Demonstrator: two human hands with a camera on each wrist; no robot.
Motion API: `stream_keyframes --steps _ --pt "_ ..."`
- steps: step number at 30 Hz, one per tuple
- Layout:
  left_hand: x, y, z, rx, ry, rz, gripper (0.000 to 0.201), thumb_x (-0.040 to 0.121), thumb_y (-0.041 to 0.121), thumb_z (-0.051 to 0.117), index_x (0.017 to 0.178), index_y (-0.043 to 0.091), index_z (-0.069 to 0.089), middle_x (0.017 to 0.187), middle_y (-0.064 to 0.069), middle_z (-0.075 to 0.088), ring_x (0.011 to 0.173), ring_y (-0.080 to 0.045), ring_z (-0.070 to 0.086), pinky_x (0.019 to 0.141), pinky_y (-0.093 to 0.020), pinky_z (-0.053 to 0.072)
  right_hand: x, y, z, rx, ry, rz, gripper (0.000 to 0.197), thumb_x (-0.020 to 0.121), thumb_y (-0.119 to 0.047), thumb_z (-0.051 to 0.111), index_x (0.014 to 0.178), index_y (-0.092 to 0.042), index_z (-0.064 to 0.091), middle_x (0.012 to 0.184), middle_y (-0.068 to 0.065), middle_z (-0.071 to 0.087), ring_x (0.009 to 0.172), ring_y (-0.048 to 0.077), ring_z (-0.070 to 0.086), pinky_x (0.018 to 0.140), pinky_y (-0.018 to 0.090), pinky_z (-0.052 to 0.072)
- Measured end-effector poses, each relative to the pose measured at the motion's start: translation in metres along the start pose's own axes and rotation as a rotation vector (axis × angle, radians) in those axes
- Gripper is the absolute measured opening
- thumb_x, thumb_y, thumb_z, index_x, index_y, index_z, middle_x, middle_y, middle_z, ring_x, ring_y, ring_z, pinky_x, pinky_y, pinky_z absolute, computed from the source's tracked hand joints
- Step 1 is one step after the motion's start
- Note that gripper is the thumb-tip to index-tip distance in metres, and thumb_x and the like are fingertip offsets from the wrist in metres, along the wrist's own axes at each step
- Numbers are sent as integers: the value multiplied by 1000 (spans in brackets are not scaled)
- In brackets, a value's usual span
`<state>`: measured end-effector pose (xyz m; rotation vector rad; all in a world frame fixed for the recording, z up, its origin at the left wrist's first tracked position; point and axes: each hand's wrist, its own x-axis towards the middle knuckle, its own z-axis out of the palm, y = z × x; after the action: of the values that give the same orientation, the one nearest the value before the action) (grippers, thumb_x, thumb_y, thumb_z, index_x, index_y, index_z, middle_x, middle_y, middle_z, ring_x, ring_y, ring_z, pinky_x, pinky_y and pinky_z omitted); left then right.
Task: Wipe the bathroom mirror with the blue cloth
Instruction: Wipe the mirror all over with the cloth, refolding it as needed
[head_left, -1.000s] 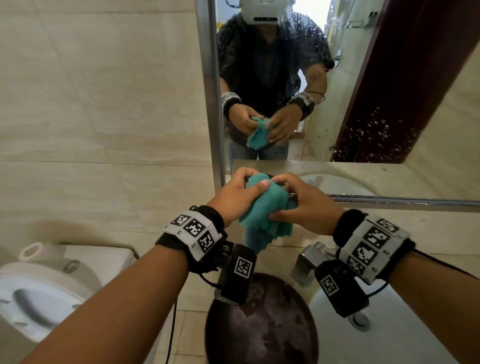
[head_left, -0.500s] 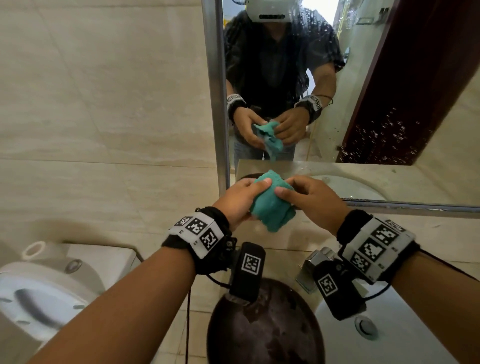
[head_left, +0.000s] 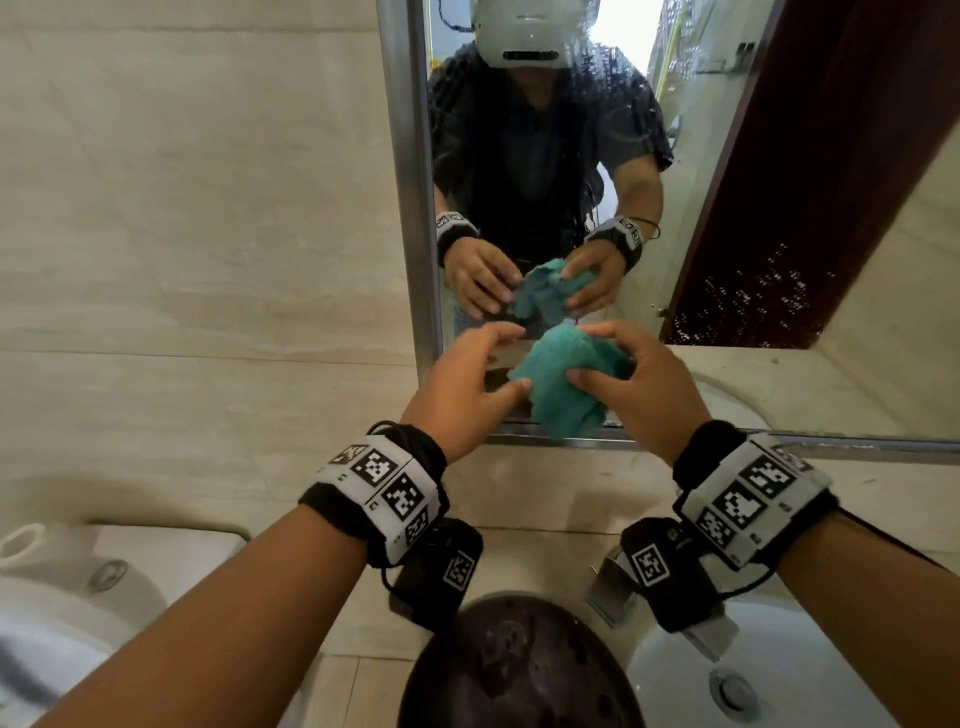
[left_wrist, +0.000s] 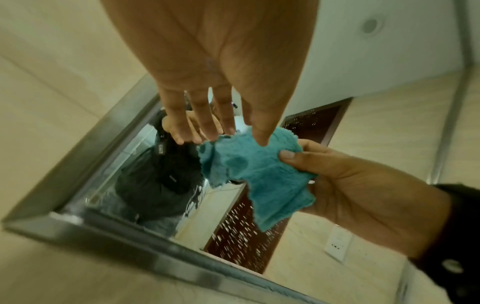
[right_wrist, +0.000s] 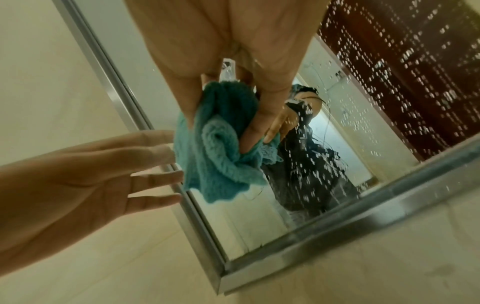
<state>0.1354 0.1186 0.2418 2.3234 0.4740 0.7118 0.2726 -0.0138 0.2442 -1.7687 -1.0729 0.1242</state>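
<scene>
Blue cloth (head_left: 563, 376): bunched in front of the mirror's lower left corner, clear of the glass, its loose end hanging down.
Left hand (head_left: 462, 387): fingers spread and relaxed just beside the cloth's left edge; thumb tip near the fabric, gripping nothing that I can see.
Right hand (head_left: 636, 387): fingers and thumb curled round the wad, which it carries alone.
Mirror (head_left: 727, 171): steel-framed, speckled with water drops, thickest over the reflected dark door on the right.
Step in hand, as I judge it: gathering the cloth into a pad before wiping.
Doing it well: fold it flat so a broad face meets the glass, tuck in the hanging end, then press evenly and work in overlapping passes from the top down.
Toilet (head_left: 57, 613): lower left; contents not visible.
Dark basin (head_left: 519, 670): mottled inside, nothing lying in it.
White sink (head_left: 779, 686): only its drain shows.
</scene>
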Motion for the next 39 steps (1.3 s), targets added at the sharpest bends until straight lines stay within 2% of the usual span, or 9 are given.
stream_keyframes --steps 3,5,8,11,16,23,28,33,39 --pt "15 0 -21 411 198 231 63 80 27 71 137 20 44 144 -3 40 131 -18 37 109 -33 33 16 -14 -16 -204 262 -175 36 83 -17 68 118 -18 59 119 5 45 104 10 44 88 7 37" --pt "27 1 -31 631 254 326 83 74 31 76 144 16 35 153 -11 26 139 -27 26 114 -44 26 30 -24 -25 -256 425 -303 36 83 -19 67 118 -13 61 119 10 40 107 11 41 95 6 33" --pt "45 1 -40 849 208 308 110 71 41 77 152 17 6 158 -11 -6 146 -27 -5 118 -45 5 53 -33 -35 -312 537 -382 31 83 -24 64 114 -18 64 119 7 38 112 18 40 100 9 27" --pt "55 -8 -41 1023 196 231 126 67 52 76 151 16 -10 156 -14 -18 144 -28 -16 116 -42 -9 71 -35 -38 -418 549 -425 28 84 -21 61 111 -21 65 119 9 46 110 25 43 91 1 21" --pt "60 -17 -32 1131 230 191 133 64 56 77 150 14 -15 156 -15 -20 144 -30 -17 116 -44 -11 69 -15 -6 -687 445 -597 30 84 -26 51 100 -10 71 111 13 61 94 36 52 72 34 47" --pt "64 -26 -30 1145 291 220 122 69 44 77 151 14 -9 157 -15 -12 145 -29 -11 117 -44 -6 72 -5 -17 -971 537 -738 31 92 -37 54 117 -22 64 118 -2 62 98 23 44 76 36 35" --pt "67 -29 -28 1158 313 228 122 67 42 78 152 14 -6 157 -15 -10 145 -29 -9 117 -45 -6 74 0 -12 -871 538 -709 31 81 -24 69 110 -14 64 116 11 53 98 29 44 66 38 54" --pt "67 -29 -27 1171 331 226 123 67 43 78 151 15 -7 157 -15 -8 145 -29 -8 116 -44 -8 68 15 4 -1033 417 -636 44 82 -33 63 122 -14 57 127 11 43 105 30 39 90 44 42" --pt "67 -29 -26 1168 332 216 120 69 41 77 151 15 -7 157 -14 -10 145 -29 -8 116 -44 -8 91 -10 -29 -894 522 -818 30 86 -22 64 113 -10 65 122 13 59 105 28 38 88 38 44"
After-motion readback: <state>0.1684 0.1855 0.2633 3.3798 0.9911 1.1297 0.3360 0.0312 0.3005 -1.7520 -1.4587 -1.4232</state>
